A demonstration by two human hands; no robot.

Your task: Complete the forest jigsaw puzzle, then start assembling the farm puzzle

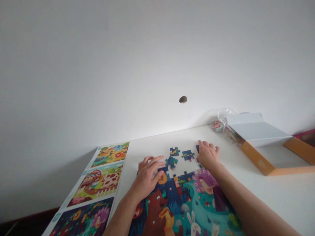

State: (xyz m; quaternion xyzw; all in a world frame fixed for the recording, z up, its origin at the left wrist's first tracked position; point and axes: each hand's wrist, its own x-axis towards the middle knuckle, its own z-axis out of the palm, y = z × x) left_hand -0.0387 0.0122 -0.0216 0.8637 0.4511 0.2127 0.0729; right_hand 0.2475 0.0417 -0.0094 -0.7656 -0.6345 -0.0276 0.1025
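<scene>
The right hand [208, 154] curls its grip over a dark piece [197, 148] at the puzzle's upper right; I cannot tell whether it pinches it. The left hand [147, 177] lies over the upper left edge, grip loosely spread. Between them, three loose pieces [188, 155] sit on the desk [137, 149], just beyond the joined puzzle [182, 203]. They look like light, stiff card, probably smooth; opposite edges should give the best hold, since the knobs could bend. The joined part may come apart if dragged. Printed pictures [99, 182] lie to the left; a clear bag [222, 123] and an open orange box [258, 162] stand to the right, clear of the pieces. The forearms partly cover the puzzle.
</scene>
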